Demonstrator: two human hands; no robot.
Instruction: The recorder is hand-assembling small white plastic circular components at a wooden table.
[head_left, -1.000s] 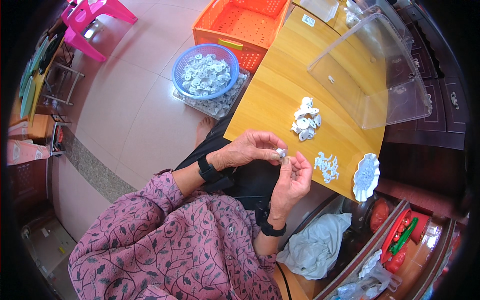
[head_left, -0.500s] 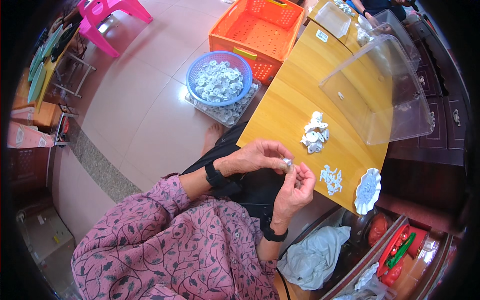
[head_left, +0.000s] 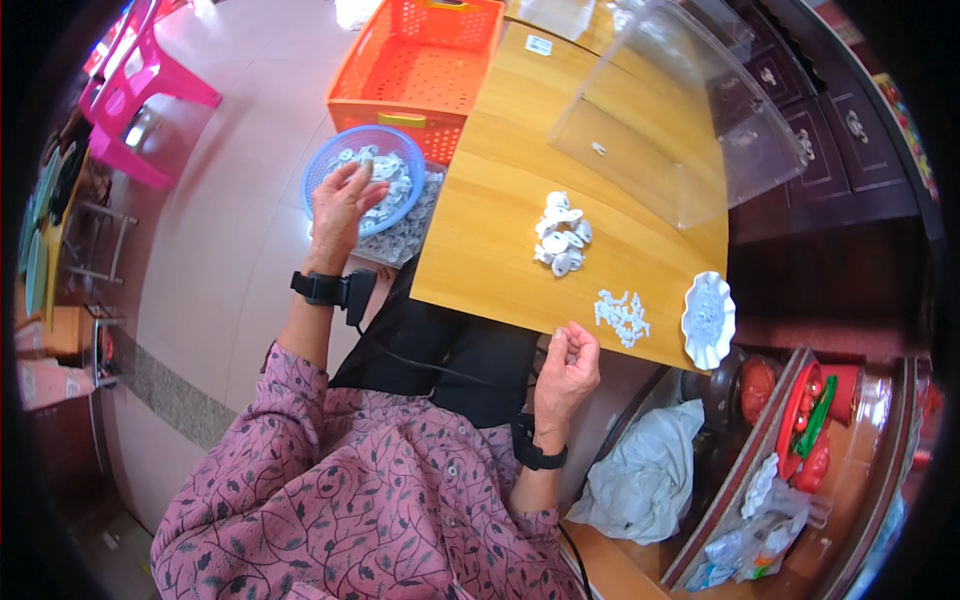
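My left hand (head_left: 345, 205) is over the blue colander (head_left: 412, 160), its fingers apart and nothing visible in them. White round plastic parts (head_left: 395, 190) fill the colander, which sits on a clear container (head_left: 410, 238) of similar parts. At the near edge of the wooden table (head_left: 490, 200), my right hand (head_left: 568, 368) has its fingers curled together; whatever they may hold is hidden. Beyond it lie a scatter of tiny white plastic pieces (head_left: 622, 318) and a small pile of white round parts (head_left: 562, 240). A white scalloped dish (head_left: 692, 342) holds small translucent bits.
An orange crate (head_left: 400, 115) stands on the floor beyond the colander. A clear plastic bin (head_left: 650, 130) lies tilted on the table's right side. Right of my legs are a pale plastic bag (head_left: 640, 480) and an open compartment with red items. Pink chairs (head_left: 150, 80) stand far left.
My hands were together around a small white part; now they are apart. The left has moved out over the colander, while the right stays near the table edge. The whole view has shifted.
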